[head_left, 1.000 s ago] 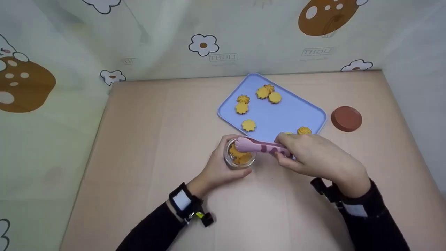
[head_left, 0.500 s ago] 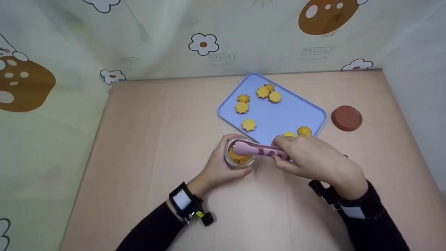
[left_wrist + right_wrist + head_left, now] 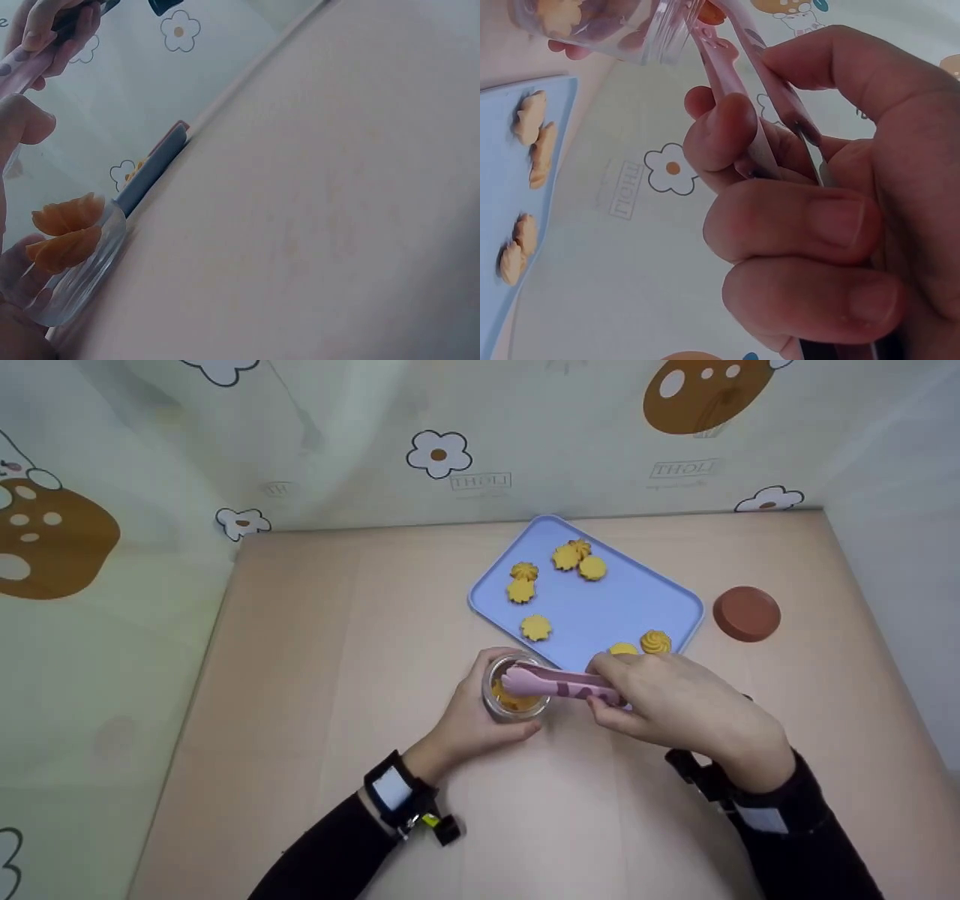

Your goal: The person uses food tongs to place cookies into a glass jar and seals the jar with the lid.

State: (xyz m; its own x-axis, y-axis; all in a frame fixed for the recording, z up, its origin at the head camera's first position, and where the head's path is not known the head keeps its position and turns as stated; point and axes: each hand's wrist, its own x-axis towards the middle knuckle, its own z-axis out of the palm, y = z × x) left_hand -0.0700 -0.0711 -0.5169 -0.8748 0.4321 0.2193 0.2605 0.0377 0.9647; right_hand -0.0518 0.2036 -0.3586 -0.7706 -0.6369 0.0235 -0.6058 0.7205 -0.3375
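Observation:
My left hand [image 3: 476, 716] grips a clear glass jar [image 3: 517, 718] around its side, mouth up, in front of the tray. Through its wall in the left wrist view show two orange-yellow cookies [image 3: 64, 251]. My right hand [image 3: 690, 705] holds pink cat-paw tongs [image 3: 559, 684] from the right, thumb and fingers on their two arms. The tong tips lie over the jar's mouth in the head view. In the right wrist view, an orange cookie [image 3: 712, 13] shows at the tips, beside the jar's rim [image 3: 667, 34].
Behind the jar lies a blue tray [image 3: 615, 600] on the wooden table [image 3: 337, 660]. Several flower-shaped cookies [image 3: 535, 628] rest on it, two of them near my right hand. A round reddish-brown lid [image 3: 746, 613] sits right of the tray. Patterned curtains [image 3: 337, 450] surround the table.
My right hand and the tongs have shifted slightly left, with the tips further over the jar's mouth. Less of the cookies in the jar shows from above. My left hand stays still.

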